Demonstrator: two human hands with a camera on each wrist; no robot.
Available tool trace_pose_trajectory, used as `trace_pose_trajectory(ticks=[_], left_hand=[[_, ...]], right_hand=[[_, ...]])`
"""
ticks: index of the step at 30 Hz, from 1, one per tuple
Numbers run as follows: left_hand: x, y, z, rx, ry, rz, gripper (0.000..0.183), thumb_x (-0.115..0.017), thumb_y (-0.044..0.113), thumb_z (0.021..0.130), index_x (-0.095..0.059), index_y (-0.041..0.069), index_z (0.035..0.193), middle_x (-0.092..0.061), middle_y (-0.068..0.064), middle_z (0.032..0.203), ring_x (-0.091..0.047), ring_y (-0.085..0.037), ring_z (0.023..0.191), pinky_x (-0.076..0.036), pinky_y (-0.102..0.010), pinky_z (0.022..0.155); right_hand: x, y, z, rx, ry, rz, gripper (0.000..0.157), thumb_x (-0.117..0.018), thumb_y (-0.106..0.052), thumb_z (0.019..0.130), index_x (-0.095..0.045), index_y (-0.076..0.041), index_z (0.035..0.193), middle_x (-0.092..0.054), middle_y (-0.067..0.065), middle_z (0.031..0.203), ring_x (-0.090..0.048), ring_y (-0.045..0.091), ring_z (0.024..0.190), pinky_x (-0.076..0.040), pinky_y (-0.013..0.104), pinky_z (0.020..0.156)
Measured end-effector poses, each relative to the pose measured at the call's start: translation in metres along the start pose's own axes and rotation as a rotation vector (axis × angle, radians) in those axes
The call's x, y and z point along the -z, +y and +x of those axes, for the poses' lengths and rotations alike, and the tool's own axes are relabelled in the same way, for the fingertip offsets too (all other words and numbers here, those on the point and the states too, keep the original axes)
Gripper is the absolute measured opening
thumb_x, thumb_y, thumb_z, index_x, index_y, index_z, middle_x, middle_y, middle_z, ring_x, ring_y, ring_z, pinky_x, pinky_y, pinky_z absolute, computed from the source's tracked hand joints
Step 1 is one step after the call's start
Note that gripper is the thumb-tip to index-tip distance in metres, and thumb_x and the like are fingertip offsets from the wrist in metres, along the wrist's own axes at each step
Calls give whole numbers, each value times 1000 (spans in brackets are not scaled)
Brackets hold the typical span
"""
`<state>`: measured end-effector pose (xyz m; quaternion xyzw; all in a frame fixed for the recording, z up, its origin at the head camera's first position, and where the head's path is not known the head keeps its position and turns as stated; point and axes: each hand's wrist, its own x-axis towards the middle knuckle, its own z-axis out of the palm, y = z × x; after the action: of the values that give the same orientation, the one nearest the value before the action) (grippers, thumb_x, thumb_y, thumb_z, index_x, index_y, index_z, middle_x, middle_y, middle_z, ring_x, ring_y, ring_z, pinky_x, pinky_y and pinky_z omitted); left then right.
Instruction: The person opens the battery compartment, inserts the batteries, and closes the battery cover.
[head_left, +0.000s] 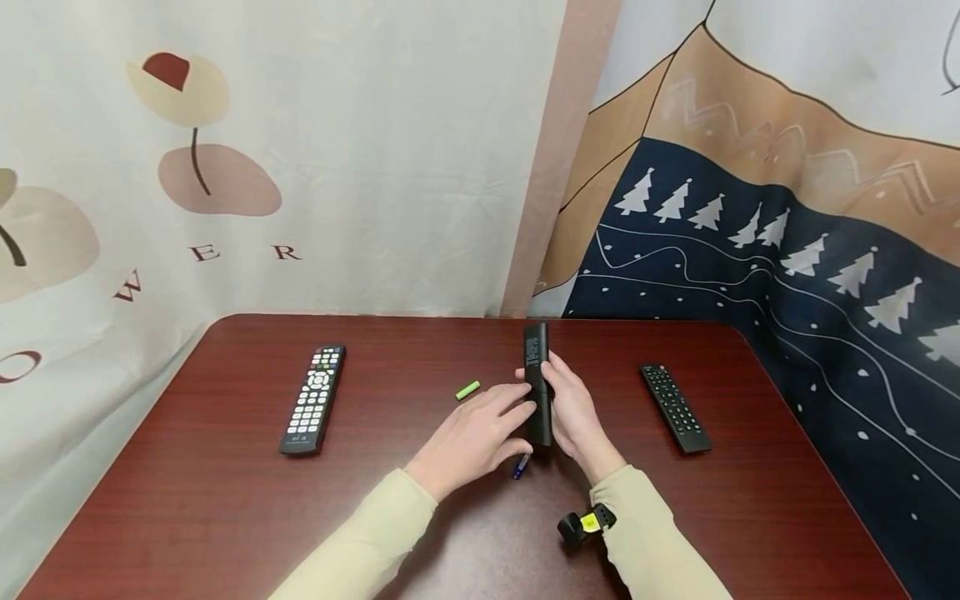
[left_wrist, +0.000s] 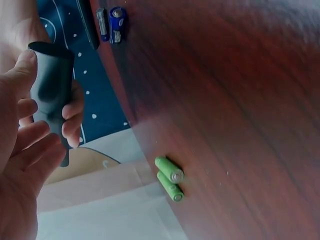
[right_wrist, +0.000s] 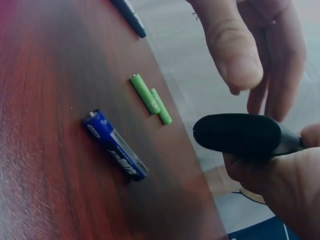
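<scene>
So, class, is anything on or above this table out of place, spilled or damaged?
Nothing looks spilled or damaged. Mildly odd: green batteries and blue batteries lie loose on the reddish-brown table, outside the black remote control that the right hand grips; batteries normally sit inside.

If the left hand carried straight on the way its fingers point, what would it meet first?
Probably the black remote held in the right hand. In the head view the left hand points toward it with little gap visible, though depth makes any contact hard to judge.
</scene>
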<state>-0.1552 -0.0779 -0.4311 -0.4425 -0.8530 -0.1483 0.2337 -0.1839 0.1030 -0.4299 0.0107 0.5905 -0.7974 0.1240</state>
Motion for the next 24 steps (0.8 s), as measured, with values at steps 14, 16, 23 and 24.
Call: trace_pose_trajectory(ticks=[14,16,23,24], left_hand=[[7,-14,-12,42,6,61,49,-84,34,87,-69,6,126,-63,-12,137,-62,-26,122,-50,-35,105],[7,-16,-14,49,2,68,49,-83,33,88,-69,5,126,-63,-13,138,-61,-26,123,-50,-36,105],[11,-22,-21,72,1,80,49,-85,30,86,-69,4,125,-64,-15,136,-62,-29,122,-51,-40,105],[11,-23,-22,75,2,82,49,-85,29,86,-69,4,125,-64,-15,136,-62,-30,122,-51,-40,104]], right_hand=[[12,-6,2,9,69,-153,50,-36,-22,113,-30,-12,162,-52,27,137,-65,20,101,-56,31,84],[14,-8,2,10,76,-159,50,-37,-22,113,-31,-11,161,-53,26,135,-64,18,98,-55,30,83],[18,-12,2,14,100,-191,49,-39,-21,112,-33,-12,160,-52,29,137,-65,19,98,-56,30,82],[19,-12,2,15,105,-199,49,-39,-21,112,-34,-12,160,-52,29,137,-65,19,98,-56,30,82]])
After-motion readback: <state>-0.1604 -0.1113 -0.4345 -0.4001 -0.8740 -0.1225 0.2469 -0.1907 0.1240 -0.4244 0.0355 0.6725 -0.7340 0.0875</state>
